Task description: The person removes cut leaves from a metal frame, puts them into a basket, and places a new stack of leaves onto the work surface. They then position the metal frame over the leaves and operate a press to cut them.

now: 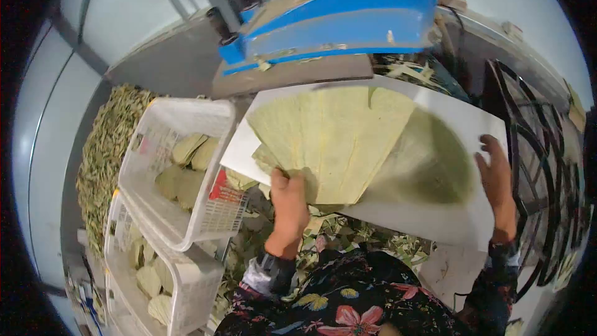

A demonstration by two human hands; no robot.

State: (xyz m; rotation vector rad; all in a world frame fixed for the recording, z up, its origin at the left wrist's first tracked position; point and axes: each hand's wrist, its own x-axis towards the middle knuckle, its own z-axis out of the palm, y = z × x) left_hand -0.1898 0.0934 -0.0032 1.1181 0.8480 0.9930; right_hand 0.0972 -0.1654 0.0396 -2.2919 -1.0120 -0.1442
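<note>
A fan-shaped stack of pale green dried leaf (pixel 333 137) lies on a white board (pixel 466 227). My left hand (pixel 290 208) holds the leaf at its lower left corner, with the fingers curled over the edge. At the board's right side my right hand (pixel 496 177) is raised with its fingers apart and nothing in them. Between the leaf and my right hand a darker green stain (pixel 435 162) spreads over the board. Right behind the board stands a blue machine (pixel 342 22) on a brown base.
White plastic baskets (pixel 186 239) with round cut leaf pieces (pixel 180 186) stand at the left, beside a large heap of leaf scraps (pixel 115 155). More scraps (pixel 342 239) lie below the board. Black curved metal bars (pixel 538 149) rise at the right.
</note>
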